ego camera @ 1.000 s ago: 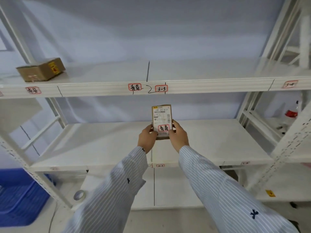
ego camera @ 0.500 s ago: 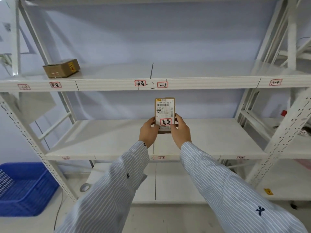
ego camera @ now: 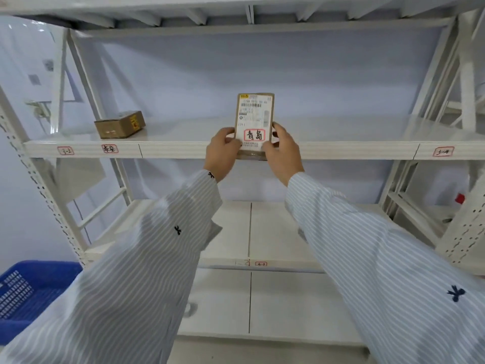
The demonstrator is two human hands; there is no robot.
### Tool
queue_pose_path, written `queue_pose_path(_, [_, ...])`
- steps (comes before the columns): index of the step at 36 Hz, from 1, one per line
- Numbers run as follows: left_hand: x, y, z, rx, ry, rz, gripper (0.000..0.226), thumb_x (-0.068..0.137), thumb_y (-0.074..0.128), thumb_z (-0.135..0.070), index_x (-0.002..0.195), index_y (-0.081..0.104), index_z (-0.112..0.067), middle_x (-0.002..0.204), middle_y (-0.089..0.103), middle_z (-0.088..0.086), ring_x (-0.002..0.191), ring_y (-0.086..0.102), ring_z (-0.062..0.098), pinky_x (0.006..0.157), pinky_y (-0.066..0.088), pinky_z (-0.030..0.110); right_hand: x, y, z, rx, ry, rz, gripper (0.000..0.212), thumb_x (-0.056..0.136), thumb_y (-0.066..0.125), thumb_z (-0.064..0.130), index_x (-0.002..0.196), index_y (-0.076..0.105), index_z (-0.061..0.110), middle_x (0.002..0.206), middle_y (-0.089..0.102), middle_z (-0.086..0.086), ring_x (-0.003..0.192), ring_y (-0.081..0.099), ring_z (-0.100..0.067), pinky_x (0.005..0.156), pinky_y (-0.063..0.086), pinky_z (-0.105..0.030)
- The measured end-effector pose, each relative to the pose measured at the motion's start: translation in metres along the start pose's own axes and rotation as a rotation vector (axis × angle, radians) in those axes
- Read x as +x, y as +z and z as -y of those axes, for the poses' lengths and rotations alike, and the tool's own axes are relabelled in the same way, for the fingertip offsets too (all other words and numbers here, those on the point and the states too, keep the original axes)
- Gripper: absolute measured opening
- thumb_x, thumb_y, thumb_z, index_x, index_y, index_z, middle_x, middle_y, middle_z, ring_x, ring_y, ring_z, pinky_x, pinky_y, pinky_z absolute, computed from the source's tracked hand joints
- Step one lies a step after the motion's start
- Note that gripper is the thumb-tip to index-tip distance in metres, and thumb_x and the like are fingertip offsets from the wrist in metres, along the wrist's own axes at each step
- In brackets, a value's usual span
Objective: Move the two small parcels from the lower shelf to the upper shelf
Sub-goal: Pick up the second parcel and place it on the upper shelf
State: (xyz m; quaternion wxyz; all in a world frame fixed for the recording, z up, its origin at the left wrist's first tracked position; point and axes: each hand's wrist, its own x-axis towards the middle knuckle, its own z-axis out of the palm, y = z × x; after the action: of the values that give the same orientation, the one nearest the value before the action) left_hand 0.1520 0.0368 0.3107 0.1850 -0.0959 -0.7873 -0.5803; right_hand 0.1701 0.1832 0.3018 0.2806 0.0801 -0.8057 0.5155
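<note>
I hold a small brown parcel (ego camera: 254,119) upright, with its white label facing me, in front of the upper shelf (ego camera: 341,151). My left hand (ego camera: 221,153) grips its lower left side and my right hand (ego camera: 282,153) its lower right side. Its bottom edge is level with the shelf's front lip. A second brown parcel (ego camera: 119,124) lies flat on the upper shelf at the left. Nothing lies on the visible part of the lower shelf (ego camera: 270,232); my sleeves hide some of it.
White metal uprights (ego camera: 39,185) flank the rack on both sides. Another shelf (ego camera: 249,11) runs overhead. A blue plastic crate (ego camera: 29,290) sits on the floor at lower left. A red-capped object (ego camera: 459,198) stands in the neighbouring rack at the right.
Both hands have lifted the parcel from in front of the lower shelf up to the upper shelf's front edge. My view has tilted upward.
</note>
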Motion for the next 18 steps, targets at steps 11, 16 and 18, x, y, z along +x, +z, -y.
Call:
queue_pose_path(11, [0.104,-0.041,-0.059,0.204,-0.042,0.022,0.022,0.088,0.051,-0.027,0.101,0.064,-0.015,0.108,0.071,0.009,0.1,0.067,0.028,0.076,0.051,0.032,0.119,0.012,0.068,0.01,0.179,0.161,0.03,0.086,0.047,0.021,0.11,0.063,0.014,0.11,0.07,-0.003,0.089,0.069,-0.017,0.069,0.061,-0.033])
queue_pose_path(16, [0.136,-0.049,-0.051,0.26,-0.164,0.13,0.03,0.09,0.051,-0.03,0.106,0.066,-0.009,0.102,0.074,0.007,0.084,0.069,0.021,0.068,0.047,0.029,0.151,0.027,0.064,0.019,0.338,0.263,0.036,0.081,0.05,0.015,0.114,0.06,0.007,0.103,0.07,-0.011,0.09,0.07,-0.025,0.068,0.062,-0.037])
queue_pose_path(18, [0.144,-0.049,-0.043,0.263,-0.197,0.151,0.024,0.09,0.051,-0.031,0.098,0.065,-0.013,0.098,0.073,0.004,0.085,0.07,0.02,0.07,0.049,0.03,0.158,0.033,0.059,0.015,0.369,0.284,0.034,0.082,0.05,0.013,0.113,0.059,0.007,0.102,0.07,-0.012,0.09,0.071,-0.026,0.07,0.062,-0.037])
